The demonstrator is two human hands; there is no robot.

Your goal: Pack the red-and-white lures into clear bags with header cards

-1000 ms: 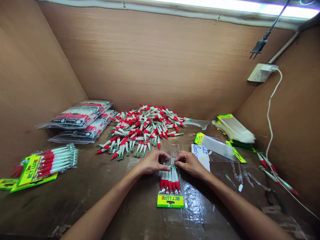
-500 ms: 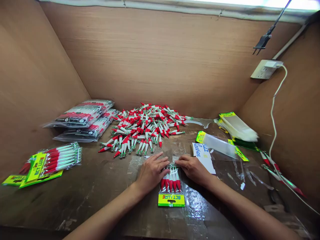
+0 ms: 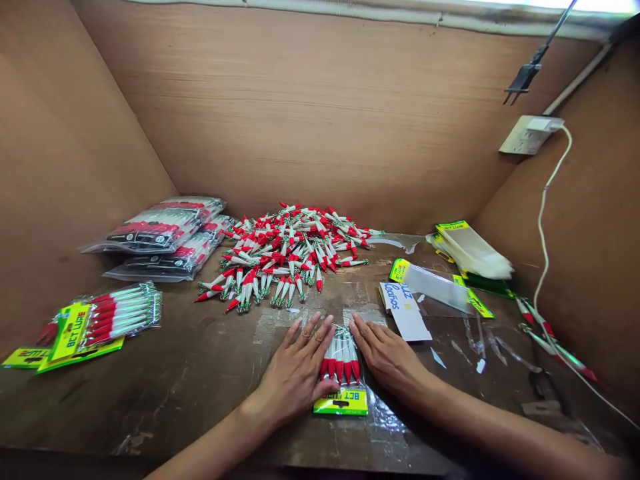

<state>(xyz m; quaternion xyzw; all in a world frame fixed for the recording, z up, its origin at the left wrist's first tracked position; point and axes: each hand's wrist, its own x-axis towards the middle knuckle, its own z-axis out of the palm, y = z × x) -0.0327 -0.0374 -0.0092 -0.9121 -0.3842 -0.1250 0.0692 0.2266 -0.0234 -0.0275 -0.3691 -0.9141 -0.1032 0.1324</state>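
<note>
Plainly, both hands lie open and palm down, fingers stretched out, on either side of a clear pack of lures (image 3: 341,360) that rests flat on the table near its front edge. The left hand (image 3: 299,367) covers part of the pack's left side, its thumb lying across the lower end by the yellow header (image 3: 341,403), while the right hand (image 3: 393,357) flanks the right side with its fingertips near the upper end. The red tips of the lures point toward the header, whose lettering reads upside down from here. Around them the tabletop (image 3: 200,407) is dark brown, scuffed and shiny in patches, with tape-like strips under and beside the pack. Just beyond the right hand lies a white card (image 3: 413,320) with blue handwriting (only partly legible), and behind it flat clear sleeves (image 3: 435,288) with yellow headers. A heap of loose lures (image 3: 295,253), red and white, spreads across the back of the table; filled packs (image 3: 107,320) lie to the left, before stacked larger bags (image 3: 160,233). Brown, wood-like panels close in the back and both sides. On the right, a white outlet (image 3: 530,135) feeds a pale cord (image 3: 543,220) trailing down to the table, a black plug (image 3: 523,80) dangles above, and white conduit (image 3: 350,11) runs along the top beside a bright light.
</note>
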